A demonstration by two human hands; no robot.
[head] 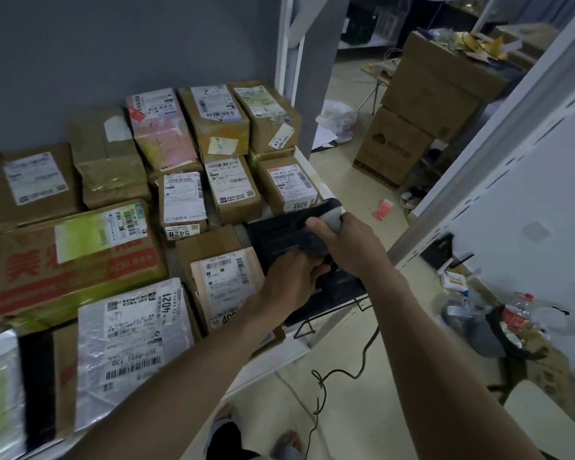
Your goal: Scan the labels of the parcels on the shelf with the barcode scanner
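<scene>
Several labelled parcels lie flat on the white shelf (279, 356): a brown box marked 4926 (289, 184), a grey bag marked 4021 (133, 333), a red-printed carton (73, 260) and a labelled box (223, 280) beside my left hand. At the shelf's right end my right hand (349, 240) grips the black and grey barcode scanner (326, 209). The scanner is over a black ribbed object (273, 237). My left hand (289, 283) is closed on the near part of that black object, just below the scanner. A black cable (322, 376) hangs from there to the floor.
A white slotted shelf upright (498, 144) runs diagonally on the right. Stacked cardboard boxes (429, 104) and a white plastic bag (337, 121) stand on the floor beyond the shelf. Bottles and clutter (512, 313) lie at the right.
</scene>
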